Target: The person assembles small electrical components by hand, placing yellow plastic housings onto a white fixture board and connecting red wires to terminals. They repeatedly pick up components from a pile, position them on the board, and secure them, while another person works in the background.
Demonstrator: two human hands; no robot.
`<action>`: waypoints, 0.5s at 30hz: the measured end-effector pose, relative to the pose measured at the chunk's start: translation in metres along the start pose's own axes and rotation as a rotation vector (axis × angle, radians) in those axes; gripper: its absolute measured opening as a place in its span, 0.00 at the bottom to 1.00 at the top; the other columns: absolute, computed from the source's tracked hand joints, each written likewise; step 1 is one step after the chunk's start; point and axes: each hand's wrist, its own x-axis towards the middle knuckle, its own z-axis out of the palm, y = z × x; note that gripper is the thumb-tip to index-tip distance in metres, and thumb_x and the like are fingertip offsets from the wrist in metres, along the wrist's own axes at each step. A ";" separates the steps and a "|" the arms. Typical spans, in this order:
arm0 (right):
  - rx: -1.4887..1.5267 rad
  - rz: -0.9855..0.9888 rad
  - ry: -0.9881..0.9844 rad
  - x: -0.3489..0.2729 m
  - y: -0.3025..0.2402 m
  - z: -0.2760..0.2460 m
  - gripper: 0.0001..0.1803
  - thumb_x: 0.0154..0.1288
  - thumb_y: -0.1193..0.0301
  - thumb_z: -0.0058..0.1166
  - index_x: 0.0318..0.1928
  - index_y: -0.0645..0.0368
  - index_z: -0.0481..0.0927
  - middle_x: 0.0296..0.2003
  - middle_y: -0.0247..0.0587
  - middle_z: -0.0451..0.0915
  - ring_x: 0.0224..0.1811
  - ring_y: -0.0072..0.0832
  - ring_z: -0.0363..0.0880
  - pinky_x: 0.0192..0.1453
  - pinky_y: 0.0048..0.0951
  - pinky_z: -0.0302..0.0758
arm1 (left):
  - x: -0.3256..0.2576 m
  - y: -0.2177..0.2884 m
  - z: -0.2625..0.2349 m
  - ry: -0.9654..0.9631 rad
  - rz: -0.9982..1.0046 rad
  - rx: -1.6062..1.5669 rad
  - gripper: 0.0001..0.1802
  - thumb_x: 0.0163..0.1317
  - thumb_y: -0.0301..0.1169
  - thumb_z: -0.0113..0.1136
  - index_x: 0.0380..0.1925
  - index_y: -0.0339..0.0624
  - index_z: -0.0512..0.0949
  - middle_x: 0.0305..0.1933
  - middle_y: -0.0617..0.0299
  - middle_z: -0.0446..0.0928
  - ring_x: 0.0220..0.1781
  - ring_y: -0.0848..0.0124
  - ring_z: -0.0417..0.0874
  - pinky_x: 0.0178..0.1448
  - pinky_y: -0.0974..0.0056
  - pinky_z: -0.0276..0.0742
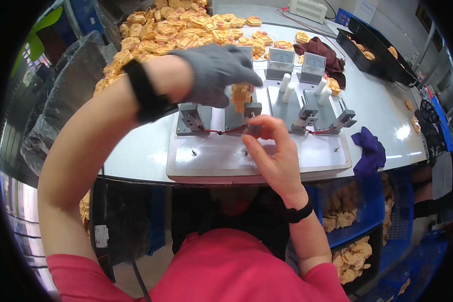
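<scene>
Pinching a grey clamp tab (254,129) between bare thumb and forefinger, the person's right hand (281,157) works at the front of a fixture (234,120) on the white board (211,158). The left hand (217,75), gloved in grey, arches over a tan part (240,96) standing upright at that fixture; whether its fingers grasp the part cannot be told. Progress looks partial: this piece seems set in place, with its clamping apparently under way, while the stations to the right show upright white posts (288,94) and no tan part on them. Plenty appears left, judging by the big heap of similar parts (181,32) behind the dial meters (280,61), though which of those are finished is unclear.
</scene>
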 end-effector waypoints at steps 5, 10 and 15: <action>0.082 0.108 -0.027 -0.006 0.002 0.000 0.20 0.61 0.74 0.69 0.53 0.60 0.79 0.45 0.40 0.83 0.42 0.28 0.81 0.48 0.30 0.77 | 0.037 0.032 -0.003 -0.342 -0.131 0.331 0.14 0.55 0.38 0.71 0.43 0.55 0.88 0.48 0.62 0.81 0.57 0.57 0.78 0.52 0.52 0.81; 0.038 0.081 0.002 -0.013 0.007 -0.006 0.22 0.57 0.79 0.68 0.52 0.61 0.79 0.42 0.37 0.81 0.41 0.26 0.78 0.49 0.29 0.75 | 0.027 0.027 -0.015 -0.060 -0.064 0.332 0.10 0.57 0.30 0.65 0.40 0.51 0.86 0.44 0.57 0.82 0.52 0.55 0.83 0.52 0.55 0.82; 0.015 0.061 -0.023 -0.016 0.005 -0.008 0.24 0.55 0.81 0.68 0.54 0.61 0.78 0.45 0.38 0.81 0.43 0.27 0.78 0.51 0.30 0.74 | -0.077 -0.017 -0.047 0.281 -0.334 0.241 0.18 0.52 0.30 0.70 0.45 0.52 0.83 0.46 0.58 0.79 0.54 0.55 0.79 0.58 0.55 0.78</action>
